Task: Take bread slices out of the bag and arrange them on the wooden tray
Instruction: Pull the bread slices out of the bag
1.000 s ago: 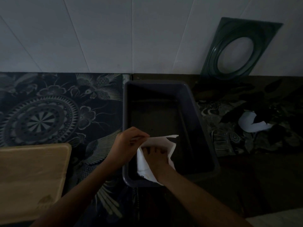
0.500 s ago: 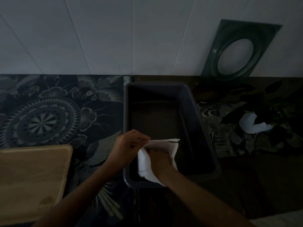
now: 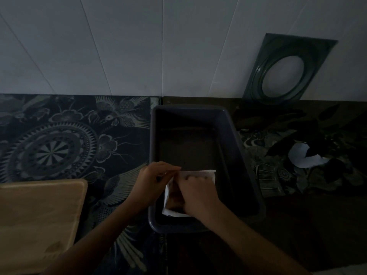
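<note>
Bread bag (image 3: 206, 173) in near end of dark tub (image 3: 228, 135) | my left hand (image 3: 153, 179) fingers pinching its mouth | right hand (image 3: 198, 193) reaching inside, grip hidden | slices soft, crushable: hold edges lightly | wooden tray (image 3: 39, 215) left of tub, bare

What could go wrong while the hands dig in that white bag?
The left hand only pinches the edge of the white bag, so the bag might tear or slip as the right hand reaches inside. The wooden tray sits well to the left of the dark tub, so a slice might drop on the way.
</note>
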The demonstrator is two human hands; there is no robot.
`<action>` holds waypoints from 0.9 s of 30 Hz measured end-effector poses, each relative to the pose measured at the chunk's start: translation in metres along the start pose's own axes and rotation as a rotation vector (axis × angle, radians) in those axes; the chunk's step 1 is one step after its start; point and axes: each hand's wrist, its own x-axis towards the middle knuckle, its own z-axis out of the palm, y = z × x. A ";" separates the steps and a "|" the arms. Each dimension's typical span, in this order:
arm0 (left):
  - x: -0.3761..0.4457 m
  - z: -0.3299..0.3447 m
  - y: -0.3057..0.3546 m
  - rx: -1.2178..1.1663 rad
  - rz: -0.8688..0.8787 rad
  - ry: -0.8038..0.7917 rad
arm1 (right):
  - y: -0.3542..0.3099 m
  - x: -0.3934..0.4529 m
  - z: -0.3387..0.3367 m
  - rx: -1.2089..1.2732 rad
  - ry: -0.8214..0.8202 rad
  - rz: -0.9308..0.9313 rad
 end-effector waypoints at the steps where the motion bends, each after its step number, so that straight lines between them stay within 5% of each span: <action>1: 0.000 0.000 0.001 0.001 -0.004 0.007 | 0.001 -0.002 -0.006 0.027 0.019 -0.006; 15: -0.003 -0.016 0.017 -0.122 -0.124 -0.059 | 0.031 -0.041 -0.095 0.315 0.142 -0.070; 23: -0.004 -0.024 0.037 -0.759 -0.066 -0.219 | 0.064 -0.051 -0.150 0.625 0.217 -0.162; 27: -0.006 -0.022 0.050 -0.795 -0.092 -0.158 | 0.081 -0.047 -0.162 0.821 0.207 -0.126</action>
